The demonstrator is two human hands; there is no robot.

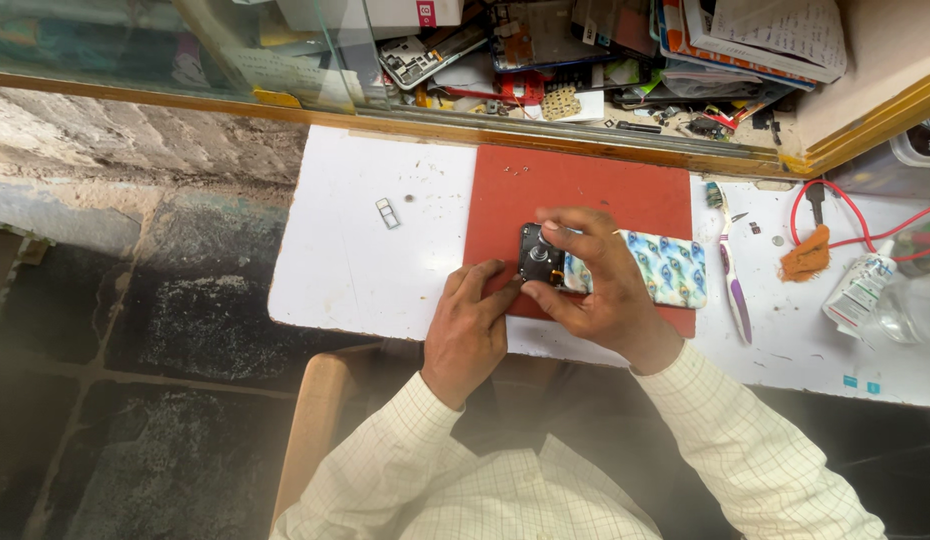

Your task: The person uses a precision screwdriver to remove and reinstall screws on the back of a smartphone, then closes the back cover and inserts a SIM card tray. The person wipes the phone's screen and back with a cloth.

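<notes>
Both hands on an opened phone, red mat.
Phone (541,262) lies at the front of the red mat (585,190) on the desk (365,250). Right hand (595,285) pinches its exposed end; left hand (470,325) rests fingertips against its near edge, gripping nothing. Toothbrush (733,275) lies right of the mat.

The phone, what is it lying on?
The phone lies on a red mat on the white table. The right hand and left hand hide the mat directly beneath.
</notes>
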